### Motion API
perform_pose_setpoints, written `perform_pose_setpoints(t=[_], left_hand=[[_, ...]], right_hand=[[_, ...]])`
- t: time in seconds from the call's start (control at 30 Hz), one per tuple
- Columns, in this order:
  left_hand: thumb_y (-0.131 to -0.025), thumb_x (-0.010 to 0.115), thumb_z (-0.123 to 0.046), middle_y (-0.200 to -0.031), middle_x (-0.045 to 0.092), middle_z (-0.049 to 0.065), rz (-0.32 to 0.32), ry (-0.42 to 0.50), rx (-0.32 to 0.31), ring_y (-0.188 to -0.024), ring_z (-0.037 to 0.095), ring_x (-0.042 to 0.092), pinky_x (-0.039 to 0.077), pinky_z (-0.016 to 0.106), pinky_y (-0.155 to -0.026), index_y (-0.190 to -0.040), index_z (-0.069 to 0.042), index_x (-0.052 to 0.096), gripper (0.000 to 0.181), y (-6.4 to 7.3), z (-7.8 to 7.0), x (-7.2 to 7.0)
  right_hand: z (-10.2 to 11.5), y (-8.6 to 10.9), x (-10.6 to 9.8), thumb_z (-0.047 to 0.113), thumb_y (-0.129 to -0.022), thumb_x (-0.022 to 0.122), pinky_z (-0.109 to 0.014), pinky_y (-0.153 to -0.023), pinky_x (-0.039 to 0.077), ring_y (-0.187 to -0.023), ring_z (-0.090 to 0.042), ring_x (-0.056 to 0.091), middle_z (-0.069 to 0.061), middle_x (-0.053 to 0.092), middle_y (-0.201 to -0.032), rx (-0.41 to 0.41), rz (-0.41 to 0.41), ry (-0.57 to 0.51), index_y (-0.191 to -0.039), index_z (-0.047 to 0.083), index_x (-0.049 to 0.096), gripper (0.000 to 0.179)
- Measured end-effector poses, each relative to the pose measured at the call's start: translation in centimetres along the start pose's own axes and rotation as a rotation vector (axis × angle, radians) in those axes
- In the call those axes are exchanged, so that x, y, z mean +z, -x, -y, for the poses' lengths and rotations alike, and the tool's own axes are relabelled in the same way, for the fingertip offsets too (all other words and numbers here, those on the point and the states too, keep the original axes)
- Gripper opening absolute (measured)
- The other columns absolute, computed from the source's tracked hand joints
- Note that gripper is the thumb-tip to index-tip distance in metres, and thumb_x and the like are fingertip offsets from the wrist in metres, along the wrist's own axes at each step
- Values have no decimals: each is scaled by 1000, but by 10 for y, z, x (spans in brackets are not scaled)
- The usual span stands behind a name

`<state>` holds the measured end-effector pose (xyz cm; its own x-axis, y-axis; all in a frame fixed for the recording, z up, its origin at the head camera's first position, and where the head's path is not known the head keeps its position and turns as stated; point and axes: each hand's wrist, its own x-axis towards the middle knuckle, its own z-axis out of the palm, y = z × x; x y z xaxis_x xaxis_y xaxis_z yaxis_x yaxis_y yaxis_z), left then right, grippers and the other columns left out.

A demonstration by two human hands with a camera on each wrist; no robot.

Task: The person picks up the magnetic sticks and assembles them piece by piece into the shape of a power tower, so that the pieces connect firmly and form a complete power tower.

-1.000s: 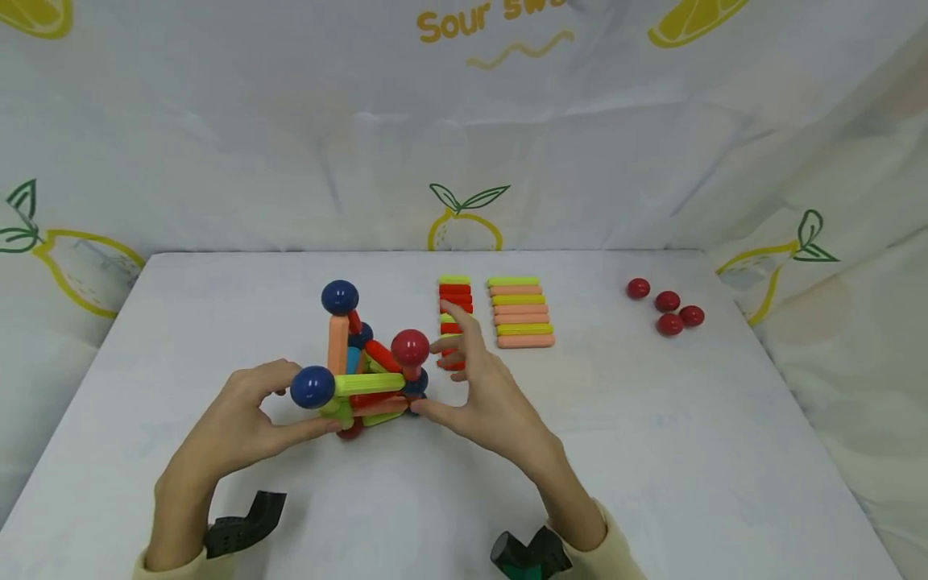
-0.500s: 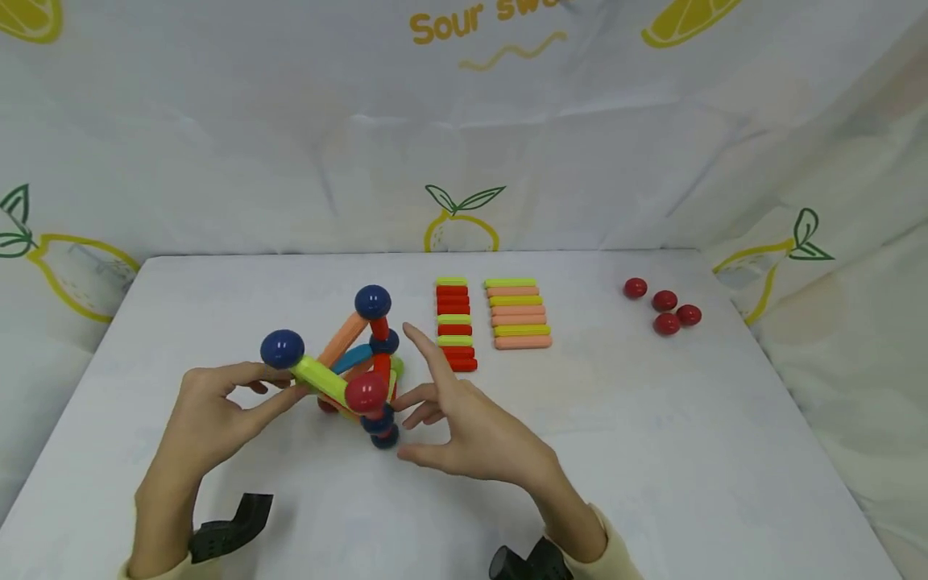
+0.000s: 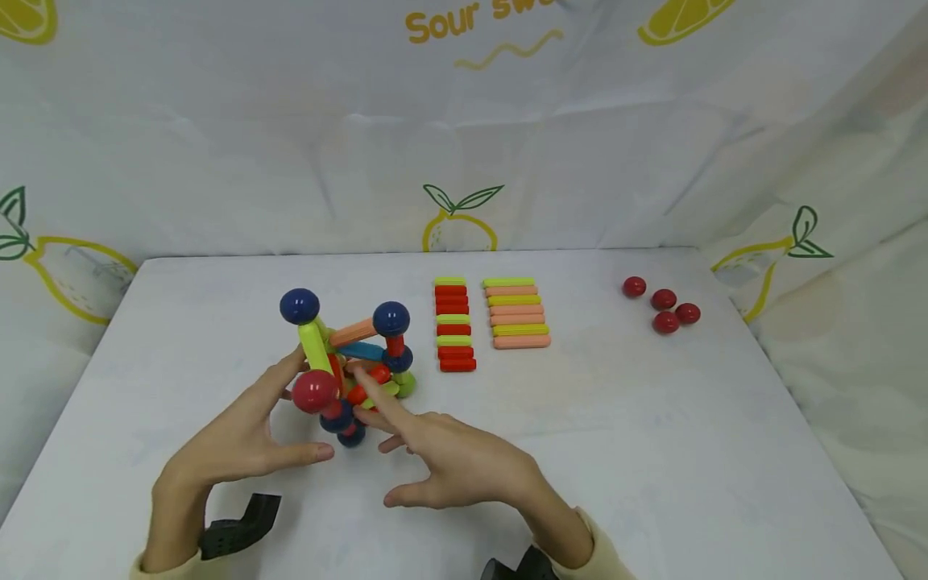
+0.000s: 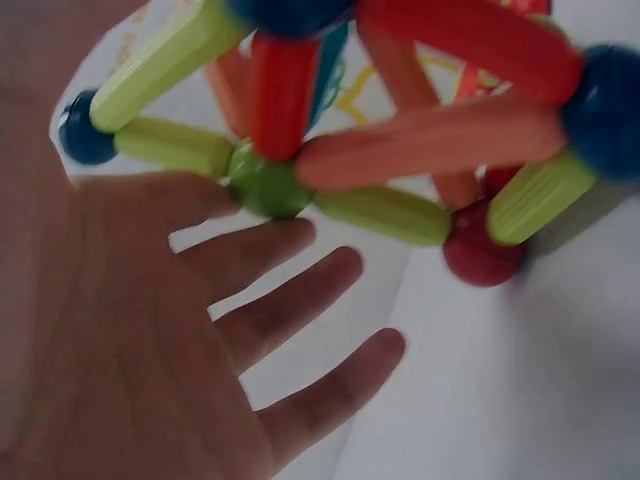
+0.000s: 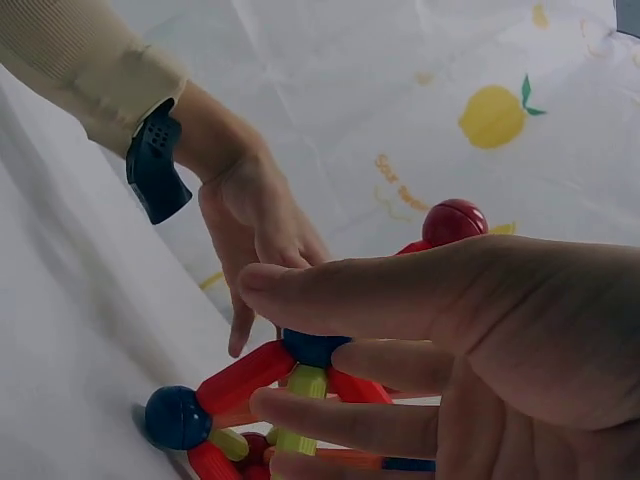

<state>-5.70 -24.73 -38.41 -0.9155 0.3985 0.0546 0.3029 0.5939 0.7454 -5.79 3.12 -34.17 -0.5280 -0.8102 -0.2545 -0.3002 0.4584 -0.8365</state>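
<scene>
ok, the ball-and-stick frame is sitting left of centre on or just over the white table, between both hands; can't tell if its base is bearing fully. neither hand is gripping it. left hand is standing wide at the frame's left side, fingers lying fairly straight by the green ball, thumb hanging apart in front; whether those fingers are touching, can't tell. right hand is also holding a wide spread at the near right, index pointing in among the frame's sticks, thumb well off. step in hand is looking like steadying the frame, my read. for doing it well: ideally one hand is bracing low around a bottom joint while the other is guiding lightly. joints are probably the weak spots, so pressing close to a ball should be safer than levering mid-stick. big red ball and the high blue balls, left and right, are sticking up, so a knock there could be popping something loose. watch that right index near the inner sticks. left stick row and right stick row are lying beyond, loose red balls farther right, so keep movements small.
</scene>
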Motion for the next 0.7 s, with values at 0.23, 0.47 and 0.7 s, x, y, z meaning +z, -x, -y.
perform_pose_setpoints(t=[0.23,0.47,0.7], left_hand=[[-74,94,-28,-153,53,6,-54,38,75,-143,33,49,43,69,-106,-162,-31,24,112,-13,0,11],[-80,89,-29,-163,40,12,-21,-5,25,-147,42,43,43,69,-104,-165,-28,12,115,-9,-1,9],[-82,86,-34,-161,43,13,-50,-38,8,-146,42,45,42,72,-105,-165,-23,17,109,-8,-4,8]], right_hand=[[-9,15,-26,21,-92,77,-24,-98,56,-115,-10,68,2,67,-140,-28,10,86,-146,20,57,57],[-58,48,-70,18,-91,78,-49,-98,57,-111,-29,70,-10,76,-117,224,-500,245,-122,8,74,33],[-108,41,-80,9,-93,73,-56,-106,50,-124,-38,60,-17,71,-128,451,-603,297,-127,3,70,35]])
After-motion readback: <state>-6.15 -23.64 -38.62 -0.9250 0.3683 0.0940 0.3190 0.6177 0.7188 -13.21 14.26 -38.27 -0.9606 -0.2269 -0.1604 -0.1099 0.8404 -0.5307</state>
